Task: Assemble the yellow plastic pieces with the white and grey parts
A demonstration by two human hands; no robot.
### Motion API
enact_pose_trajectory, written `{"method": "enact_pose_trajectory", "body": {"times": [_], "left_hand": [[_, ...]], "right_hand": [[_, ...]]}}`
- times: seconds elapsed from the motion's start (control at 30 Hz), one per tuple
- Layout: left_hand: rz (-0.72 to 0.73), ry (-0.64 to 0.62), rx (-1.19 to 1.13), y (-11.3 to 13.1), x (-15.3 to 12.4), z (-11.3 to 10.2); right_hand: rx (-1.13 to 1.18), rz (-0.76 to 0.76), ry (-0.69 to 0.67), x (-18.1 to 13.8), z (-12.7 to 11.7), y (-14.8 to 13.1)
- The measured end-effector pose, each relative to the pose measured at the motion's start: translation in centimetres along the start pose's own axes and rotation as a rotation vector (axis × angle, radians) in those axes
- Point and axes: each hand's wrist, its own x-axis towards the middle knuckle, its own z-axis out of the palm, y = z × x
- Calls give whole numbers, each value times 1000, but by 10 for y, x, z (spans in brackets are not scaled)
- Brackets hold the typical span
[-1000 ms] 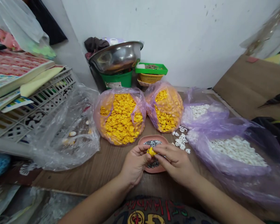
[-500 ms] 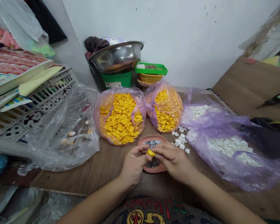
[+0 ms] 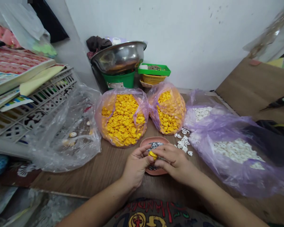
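Note:
Between the fingertips of my left hand (image 3: 137, 165) and my right hand (image 3: 176, 160) is a small yellow plastic piece (image 3: 152, 154), pinched from both sides. Its underside and any part joined to it are hidden by the fingers. Right below the hands sits a pink dish (image 3: 158, 172) holding many small grey metallic bits (image 3: 155, 145). Loose white plastic pieces (image 3: 183, 143) lie on the table just beyond my right hand. Past the dish, a bag of yellow pieces (image 3: 124, 119) stands open, with a second bag of yellow pieces (image 3: 168, 110) beside it.
At right, a purple bag of white pieces (image 3: 236, 151) spreads over the table (image 3: 101, 176). A clear plastic bag (image 3: 68, 151) with a few pieces lies left, against a grey crate (image 3: 47, 97). A steel basin (image 3: 119, 58), green tray (image 3: 153, 70) and wall are behind; a screwdriver-like tool (image 3: 280, 101) is at far right.
The yellow piece has turned slightly between my fingertips, and my right fingers have shifted a little around it. Both hands stay over the dish.

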Motion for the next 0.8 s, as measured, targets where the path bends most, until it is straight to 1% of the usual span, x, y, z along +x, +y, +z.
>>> {"method": "enact_pose_trajectory", "body": {"times": [0.07, 0.13, 0.2, 0.3, 0.43, 0.53, 0.63, 0.73, 0.8], "left_hand": [[10, -20, -4, -1, -1, -1], [34, -33, -5, -3, -1, -2], [53, -33, -14, -4, 0, -3], [74, -33, -8, -5, 1, -3], [197, -93, 41, -3, 0, -4], [251, -123, 64, -2, 0, -4], [224, -111, 18, -1, -2, -2], [157, -86, -68, -2, -4, 1], [100, -62, -114, -3, -6, 4]], "right_hand": [[-39, -48, 4, 1, 0, -2], [-77, -74, 41, 1, 2, -4], [-103, -94, 72, 0, 4, -6], [-117, -134, 84, -2, 7, -8], [-94, -176, 116, -4, 9, -9], [-85, -157, 153, -5, 11, -11], [-93, -146, 166, -4, 13, -14], [-110, -174, 181, -4, 14, -15], [-124, -167, 197, -4, 15, -16]]}}
